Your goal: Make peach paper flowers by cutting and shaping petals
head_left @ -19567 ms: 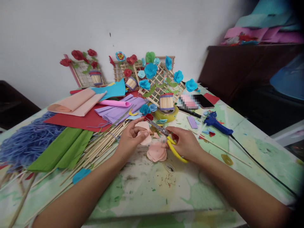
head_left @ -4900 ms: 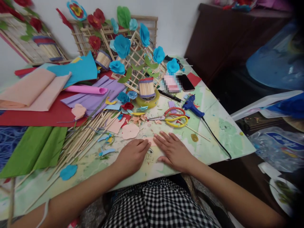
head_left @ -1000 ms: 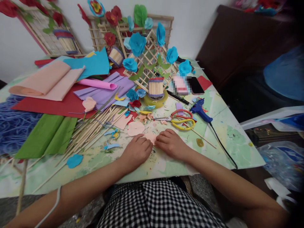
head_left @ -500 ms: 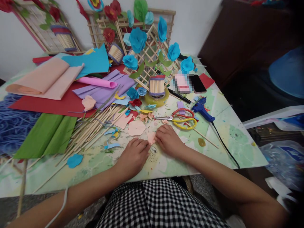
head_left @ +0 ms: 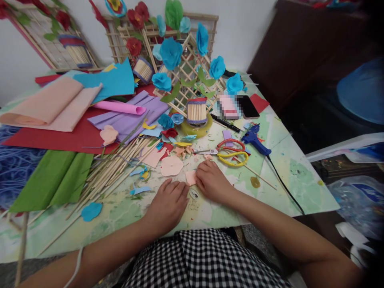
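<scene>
A small piece of peach crepe paper (head_left: 190, 177) lies between my hands at the front of the table. My right hand (head_left: 212, 180) is closed, its fingertips pinching the paper's right edge. From the other side my left hand (head_left: 171, 203) is also closed, its thumb and fingertips at the lower left corner. Just beyond my hands is a round peach petal (head_left: 172, 165) lying flat. Peach paper scraps (head_left: 183, 151) are scattered behind it. Scissors (head_left: 231, 152) with red and yellow handles lie beyond my right hand.
A blue glue gun (head_left: 256, 139) with a black cord lies to the right. Thin sticks (head_left: 120, 172), green paper (head_left: 51, 180) and a blue petal (head_left: 91, 211) are on the left. Behind stands a stick lattice with blue paper flowers (head_left: 171, 53). A black phone (head_left: 248, 106) lies near it.
The small peach paper now looks flatter and squarer between my fingers. My left hand has shifted slightly down and away from it. The view has tilted a little.
</scene>
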### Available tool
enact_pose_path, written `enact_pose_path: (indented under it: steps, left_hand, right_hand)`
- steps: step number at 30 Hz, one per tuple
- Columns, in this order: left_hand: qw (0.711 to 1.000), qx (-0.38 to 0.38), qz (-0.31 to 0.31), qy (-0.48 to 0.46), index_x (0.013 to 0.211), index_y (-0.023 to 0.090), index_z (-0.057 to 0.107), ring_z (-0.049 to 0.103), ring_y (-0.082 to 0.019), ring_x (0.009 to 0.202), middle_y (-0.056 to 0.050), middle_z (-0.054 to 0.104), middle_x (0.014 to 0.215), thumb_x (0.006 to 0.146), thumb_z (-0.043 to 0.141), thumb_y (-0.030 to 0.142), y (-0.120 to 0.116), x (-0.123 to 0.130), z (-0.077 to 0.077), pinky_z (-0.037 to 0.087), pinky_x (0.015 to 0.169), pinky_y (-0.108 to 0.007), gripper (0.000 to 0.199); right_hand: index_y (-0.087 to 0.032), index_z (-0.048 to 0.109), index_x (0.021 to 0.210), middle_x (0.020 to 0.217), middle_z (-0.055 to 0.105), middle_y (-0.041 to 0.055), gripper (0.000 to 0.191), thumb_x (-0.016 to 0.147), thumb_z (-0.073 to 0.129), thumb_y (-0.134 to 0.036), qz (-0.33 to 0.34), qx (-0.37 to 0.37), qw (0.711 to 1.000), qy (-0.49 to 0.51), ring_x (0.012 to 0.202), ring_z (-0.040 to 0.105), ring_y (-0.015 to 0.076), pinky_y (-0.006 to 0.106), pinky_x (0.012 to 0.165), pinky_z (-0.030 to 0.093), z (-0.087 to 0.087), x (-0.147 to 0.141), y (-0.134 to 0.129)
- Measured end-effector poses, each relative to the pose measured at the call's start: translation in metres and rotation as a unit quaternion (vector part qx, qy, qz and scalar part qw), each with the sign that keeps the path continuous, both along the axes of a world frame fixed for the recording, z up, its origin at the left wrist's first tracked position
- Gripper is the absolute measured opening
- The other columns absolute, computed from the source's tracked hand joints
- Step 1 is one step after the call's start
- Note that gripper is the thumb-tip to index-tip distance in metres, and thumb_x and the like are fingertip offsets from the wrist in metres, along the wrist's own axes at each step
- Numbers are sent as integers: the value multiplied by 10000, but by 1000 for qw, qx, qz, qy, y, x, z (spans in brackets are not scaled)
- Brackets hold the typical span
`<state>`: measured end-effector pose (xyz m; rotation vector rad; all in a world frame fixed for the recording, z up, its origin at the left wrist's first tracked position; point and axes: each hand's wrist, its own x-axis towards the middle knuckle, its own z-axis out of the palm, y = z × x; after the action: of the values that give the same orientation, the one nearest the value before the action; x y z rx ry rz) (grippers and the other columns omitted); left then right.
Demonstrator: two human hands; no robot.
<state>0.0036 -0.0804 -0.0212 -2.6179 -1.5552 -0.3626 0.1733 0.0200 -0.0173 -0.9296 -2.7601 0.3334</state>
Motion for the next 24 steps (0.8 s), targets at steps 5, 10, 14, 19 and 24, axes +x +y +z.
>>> enact_pose_path:
  steps: [5, 10, 14, 19, 24]
  left_hand:
    - [1000, -13, -4, 20, 1178, 112, 541, 534, -257, 971, -124, 623, 1041, 853, 456, 165, 0, 0, -2, 376, 930, -478, 340]
    - [1000, -13, 9, 5, 1117, 116, 579, 534, -255, 965, -120, 628, 1019, 859, 465, 193, 2, 1, -1, 396, 904, -467, 293]
    - [1000, -16, 6, 5, 1111, 108, 583, 530, -256, 959, -119, 626, 1024, 854, 476, 190, 2, 2, 0, 388, 909, -469, 291]
    - [1000, -14, 3, 2, 1102, 94, 587, 518, -255, 960, -119, 623, 1030, 857, 475, 201, 3, 2, -1, 385, 909, -467, 290]
    - [1000, -18, 0, 21, 1103, 89, 587, 510, -254, 955, -113, 622, 1037, 869, 447, 200, 3, 2, -1, 381, 911, -464, 295]
  right_hand:
    - [-168, 556, 745, 829, 547, 72, 159, 862, 456, -207, 1, -7, 1000, 7, 878, 417, 212, 375, 842, 324, 0, 0, 1]
    - [-168, 557, 750, 832, 550, 72, 158, 862, 454, -212, 0, -8, 1000, 7, 884, 423, 217, 376, 839, 329, -1, 1, 1]
    - [-168, 558, 750, 830, 551, 69, 158, 860, 454, -213, -1, -4, 1000, 7, 881, 419, 213, 377, 845, 331, -1, 1, 1]
    - [-170, 554, 741, 822, 545, 67, 168, 864, 450, -216, -5, -7, 1000, 6, 885, 415, 210, 377, 859, 319, -1, 1, 1]
    - [-172, 551, 737, 815, 536, 69, 175, 865, 450, -238, -16, 5, 1000, -3, 869, 403, 215, 390, 884, 300, 0, 1, 0]
